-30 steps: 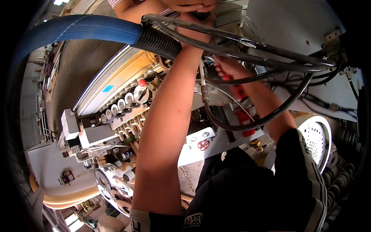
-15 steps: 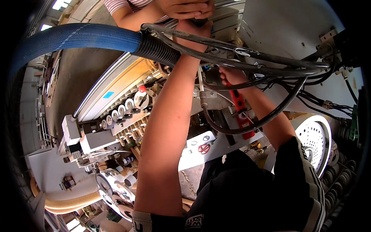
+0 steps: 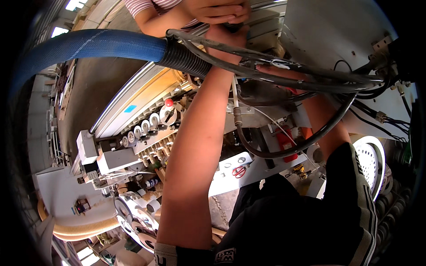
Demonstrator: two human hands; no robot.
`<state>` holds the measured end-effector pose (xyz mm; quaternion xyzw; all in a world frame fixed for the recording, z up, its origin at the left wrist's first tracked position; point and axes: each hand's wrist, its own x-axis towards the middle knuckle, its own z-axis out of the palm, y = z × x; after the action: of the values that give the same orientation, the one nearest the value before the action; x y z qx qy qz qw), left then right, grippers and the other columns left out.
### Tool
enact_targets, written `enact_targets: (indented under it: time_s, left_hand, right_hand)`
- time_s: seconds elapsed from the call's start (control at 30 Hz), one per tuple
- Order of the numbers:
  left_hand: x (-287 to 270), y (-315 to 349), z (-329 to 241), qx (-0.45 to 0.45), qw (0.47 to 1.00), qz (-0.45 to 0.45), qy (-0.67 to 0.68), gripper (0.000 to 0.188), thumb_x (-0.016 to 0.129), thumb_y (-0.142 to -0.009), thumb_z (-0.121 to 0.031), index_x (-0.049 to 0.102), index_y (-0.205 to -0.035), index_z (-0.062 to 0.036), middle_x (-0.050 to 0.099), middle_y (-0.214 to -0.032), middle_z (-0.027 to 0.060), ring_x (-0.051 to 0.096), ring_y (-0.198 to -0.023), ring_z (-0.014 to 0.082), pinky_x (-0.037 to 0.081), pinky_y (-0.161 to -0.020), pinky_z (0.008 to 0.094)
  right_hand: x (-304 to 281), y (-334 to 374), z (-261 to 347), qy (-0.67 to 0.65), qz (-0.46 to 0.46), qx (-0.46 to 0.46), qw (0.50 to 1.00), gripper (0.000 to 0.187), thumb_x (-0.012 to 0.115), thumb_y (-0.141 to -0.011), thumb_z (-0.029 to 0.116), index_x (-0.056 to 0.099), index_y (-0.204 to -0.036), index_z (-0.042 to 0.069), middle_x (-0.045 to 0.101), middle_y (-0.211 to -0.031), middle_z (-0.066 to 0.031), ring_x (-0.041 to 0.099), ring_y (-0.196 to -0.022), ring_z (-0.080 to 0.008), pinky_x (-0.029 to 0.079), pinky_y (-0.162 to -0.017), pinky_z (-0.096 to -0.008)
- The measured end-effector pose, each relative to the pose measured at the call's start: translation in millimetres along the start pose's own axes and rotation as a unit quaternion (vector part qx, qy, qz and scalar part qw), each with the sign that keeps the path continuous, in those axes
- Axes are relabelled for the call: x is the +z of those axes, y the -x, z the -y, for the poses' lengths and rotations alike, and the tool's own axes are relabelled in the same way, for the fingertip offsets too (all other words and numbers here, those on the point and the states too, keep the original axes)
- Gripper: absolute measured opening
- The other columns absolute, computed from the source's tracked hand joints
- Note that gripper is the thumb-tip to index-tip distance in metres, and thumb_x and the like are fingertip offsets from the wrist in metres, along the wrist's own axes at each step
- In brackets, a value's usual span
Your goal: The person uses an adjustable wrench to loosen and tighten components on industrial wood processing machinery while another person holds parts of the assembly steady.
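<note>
My left hand [image 3: 225,39] reaches far forward to a co-worker's hands [image 3: 219,11]. It looks closed around a dark thing [image 3: 233,27], mostly hidden between our hands. To its right, my right hand [image 3: 279,72] reaches in behind thick black cables [image 3: 306,80], which cover most of its fingers. A small bit of red [image 3: 293,90] shows under this hand; its shape is hidden. Nearer to me, a red object [image 3: 287,144] lies on the machine, partly behind the looped black hose [image 3: 284,154].
A blue hose [image 3: 97,43] with a black ribbed end crosses at upper left. Rollers and a red-knobbed dial [image 3: 168,113] line the machine. Red-handled scissors [image 3: 238,171] lie on a white panel. A grey cabinet [image 3: 333,33] stands at right, above a perforated white wheel [image 3: 368,166].
My right hand has moved forward and right, in behind the cables. The long red tool it held no longer shows across the machine. My left hand stays by the co-worker's hands.
</note>
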<state>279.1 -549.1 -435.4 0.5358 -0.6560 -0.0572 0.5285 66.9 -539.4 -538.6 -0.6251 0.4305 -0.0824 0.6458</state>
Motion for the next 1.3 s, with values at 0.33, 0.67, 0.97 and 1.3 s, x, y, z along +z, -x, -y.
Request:
enact_targets:
  time_s: [0.33, 0.67, 0.97, 1.3]
  left_hand:
    - [11.3, 7.2, 12.8, 0.021, 0.989, -0.019, 0.144, 0.046, 0.076, -0.078, -0.016, 0.061, -0.120, -0.0082, 0.068, -0.110, 0.0115, 0.067, -0.104, 0.0260, 0.054, -0.084, 0.0354]
    - [26.0, 5.3, 1.3, -0.060, 0.954, -0.055, 0.287, 0.038, 0.073, -0.081, -0.011, 0.060, -0.117, -0.0080, 0.066, -0.107, 0.0087, 0.064, -0.102, 0.0224, 0.054, -0.084, 0.0363]
    - [-0.2, 5.4, -10.7, -0.010, 0.999, -0.030, -0.015, 0.041, 0.086, -0.069, -0.026, 0.070, -0.103, -0.0097, 0.073, -0.089, 0.0178, 0.071, -0.088, 0.0398, 0.058, -0.074, 0.0443]
    - [-5.9, 1.3, -12.4, -0.051, 0.997, 0.047, -0.040, 0.072, 0.087, -0.069, -0.022, 0.059, -0.132, -0.0050, 0.072, -0.115, 0.0167, 0.070, -0.107, 0.0327, 0.056, -0.089, 0.0377]
  right_hand:
    - [5.4, -23.3, 12.1, 0.010, -0.040, 0.105, 0.994, 0.043, 0.062, -0.097, 0.053, 0.055, -0.085, 0.013, 0.055, -0.068, 0.0023, 0.051, -0.048, -0.0088, 0.037, -0.039, -0.0263]
    - [152.8, -51.7, -19.8, -0.430, -0.190, -0.014, 0.882, 0.024, 0.055, -0.100, 0.029, 0.060, -0.112, 0.008, 0.060, -0.094, -0.0074, 0.059, -0.086, -0.0213, 0.048, -0.072, -0.0413]
    - [90.4, 24.0, -7.0, -0.233, -0.173, 0.069, 0.954, 0.032, 0.059, -0.101, 0.042, 0.059, -0.091, 0.011, 0.053, -0.071, 0.0026, 0.054, -0.060, -0.0108, 0.045, -0.046, -0.0279]
    - [10.8, 0.5, -13.8, -0.038, -0.048, -0.018, 0.998, 0.029, 0.052, -0.104, 0.035, 0.059, -0.097, 0.008, 0.055, -0.065, -0.0015, 0.054, -0.051, -0.0106, 0.042, -0.042, -0.0272]
